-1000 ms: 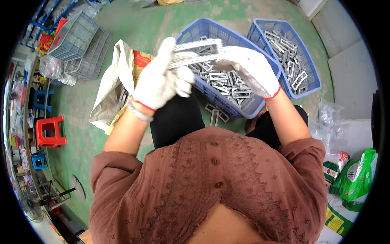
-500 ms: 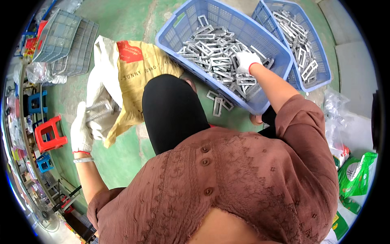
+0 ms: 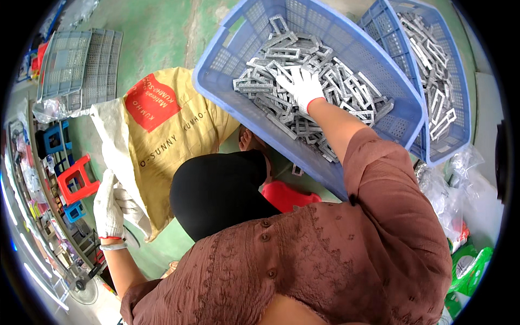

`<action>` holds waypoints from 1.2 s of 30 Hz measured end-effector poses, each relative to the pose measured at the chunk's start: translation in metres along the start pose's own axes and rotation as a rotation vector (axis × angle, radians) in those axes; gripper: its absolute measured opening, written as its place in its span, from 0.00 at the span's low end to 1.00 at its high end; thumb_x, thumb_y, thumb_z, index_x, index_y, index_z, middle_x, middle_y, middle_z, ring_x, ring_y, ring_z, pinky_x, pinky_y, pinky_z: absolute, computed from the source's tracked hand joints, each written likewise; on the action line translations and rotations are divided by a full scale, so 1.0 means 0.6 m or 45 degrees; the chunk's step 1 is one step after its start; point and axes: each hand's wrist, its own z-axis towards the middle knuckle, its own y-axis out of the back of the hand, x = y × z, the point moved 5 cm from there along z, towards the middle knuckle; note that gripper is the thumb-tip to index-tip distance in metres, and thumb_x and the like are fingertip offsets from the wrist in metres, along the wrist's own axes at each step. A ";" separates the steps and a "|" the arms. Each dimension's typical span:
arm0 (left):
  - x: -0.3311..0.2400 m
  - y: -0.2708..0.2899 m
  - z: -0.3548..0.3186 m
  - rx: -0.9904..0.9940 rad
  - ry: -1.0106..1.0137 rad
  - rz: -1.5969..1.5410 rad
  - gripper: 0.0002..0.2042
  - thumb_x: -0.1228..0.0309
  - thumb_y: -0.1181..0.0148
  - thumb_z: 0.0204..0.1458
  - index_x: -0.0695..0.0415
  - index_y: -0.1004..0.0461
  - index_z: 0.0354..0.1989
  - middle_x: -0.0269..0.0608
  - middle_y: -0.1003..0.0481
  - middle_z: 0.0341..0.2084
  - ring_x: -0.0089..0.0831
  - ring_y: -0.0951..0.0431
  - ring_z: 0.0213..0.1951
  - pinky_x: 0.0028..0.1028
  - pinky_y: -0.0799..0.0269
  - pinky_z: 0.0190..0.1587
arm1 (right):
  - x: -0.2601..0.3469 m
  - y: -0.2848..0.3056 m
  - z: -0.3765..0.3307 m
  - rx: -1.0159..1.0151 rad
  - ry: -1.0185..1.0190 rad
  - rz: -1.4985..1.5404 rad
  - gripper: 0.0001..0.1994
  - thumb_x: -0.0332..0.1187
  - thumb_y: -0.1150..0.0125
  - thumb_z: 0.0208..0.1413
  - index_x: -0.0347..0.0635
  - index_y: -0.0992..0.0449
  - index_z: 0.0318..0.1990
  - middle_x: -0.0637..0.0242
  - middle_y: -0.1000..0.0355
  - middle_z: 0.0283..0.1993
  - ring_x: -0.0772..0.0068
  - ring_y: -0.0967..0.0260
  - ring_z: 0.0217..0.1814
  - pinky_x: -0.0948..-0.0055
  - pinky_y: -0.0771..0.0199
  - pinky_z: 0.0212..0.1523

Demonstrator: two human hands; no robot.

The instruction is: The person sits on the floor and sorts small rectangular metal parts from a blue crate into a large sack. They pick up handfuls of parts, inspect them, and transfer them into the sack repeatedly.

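My right hand (image 3: 304,89), in a white glove with a red cuff, lies with spread fingers on a heap of grey rectangular frame pieces (image 3: 279,103). They fill the bottom of a blue plastic crate (image 3: 346,46). On the left, my left hand (image 3: 111,211), gloved alike, grips the pale open edge of a yellow woven sack (image 3: 179,146); some of its fingers are partly hidden by the sack's fold. No piece shows in that hand. What lies inside the sack is out of sight.
A second blue crate (image 3: 460,81) with similar pieces stands at the right. Grey crates (image 3: 100,70) sit far left, above a red stool (image 3: 77,179). One loose piece (image 3: 297,170) lies on the floor beside the near crate. Another red seat (image 3: 290,197) shows beneath me.
My right hand has shifted left across the heap, its fingers now spread. The pieces seen at my left hand have gone from view. The sack looks flatter and more spread; my view has shifted.
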 end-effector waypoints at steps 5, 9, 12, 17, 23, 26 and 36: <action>-0.053 -0.002 0.001 0.045 -0.117 0.218 0.17 0.59 0.47 0.65 0.61 0.22 0.48 0.27 0.31 0.17 0.14 0.37 0.17 0.17 0.45 0.19 | -0.006 -0.013 0.014 -0.051 0.059 -0.005 0.35 0.28 0.49 0.58 0.67 0.48 0.73 0.42 0.45 0.66 0.42 0.44 0.67 0.37 0.43 0.60; -0.074 -0.002 -0.017 -0.031 -0.136 0.267 0.18 0.56 0.47 0.64 0.58 0.22 0.49 0.28 0.32 0.16 0.16 0.37 0.16 0.19 0.44 0.19 | -0.010 -0.017 0.002 -0.176 0.073 -0.012 0.35 0.27 0.49 0.58 0.65 0.46 0.73 0.46 0.36 0.55 0.46 0.36 0.57 0.45 0.38 0.52; -0.078 0.005 -0.032 -0.059 -0.201 0.295 0.22 0.53 0.48 0.64 0.61 0.23 0.49 0.29 0.30 0.16 0.17 0.36 0.15 0.19 0.44 0.18 | -0.010 -0.005 -0.004 -0.114 0.070 0.082 0.35 0.27 0.48 0.57 0.64 0.46 0.73 0.47 0.35 0.52 0.47 0.34 0.53 0.48 0.36 0.50; -0.087 -0.001 -0.041 -0.017 -0.252 0.196 0.22 0.54 0.47 0.64 0.63 0.24 0.50 0.32 0.29 0.17 0.17 0.34 0.16 0.19 0.44 0.19 | -0.013 0.009 -0.001 0.000 0.093 0.143 0.37 0.30 0.45 0.55 0.64 0.47 0.73 0.47 0.34 0.51 0.48 0.33 0.51 0.52 0.34 0.48; -0.086 -0.006 -0.039 -0.009 -0.237 0.136 0.19 0.57 0.47 0.65 0.60 0.24 0.51 0.28 0.32 0.18 0.16 0.39 0.16 0.19 0.46 0.20 | -0.006 -0.005 -0.013 -0.131 -0.049 0.047 0.41 0.32 0.40 0.52 0.66 0.49 0.74 0.49 0.41 0.62 0.46 0.43 0.66 0.36 0.45 0.59; -0.086 0.002 -0.040 -0.007 -0.302 0.170 0.18 0.58 0.47 0.65 0.60 0.23 0.51 0.28 0.32 0.18 0.16 0.39 0.17 0.18 0.47 0.20 | -0.010 -0.023 -0.008 -0.159 -0.072 0.022 0.39 0.32 0.41 0.53 0.67 0.49 0.73 0.50 0.42 0.62 0.47 0.44 0.66 0.37 0.45 0.59; -0.096 -0.003 -0.038 0.007 -0.307 0.135 0.18 0.58 0.47 0.65 0.60 0.24 0.52 0.30 0.29 0.19 0.16 0.35 0.17 0.18 0.43 0.20 | -0.025 -0.017 0.024 0.015 -0.066 0.289 0.16 0.31 0.42 0.52 0.51 0.24 0.51 0.55 0.33 0.50 0.52 0.34 0.55 0.47 0.33 0.49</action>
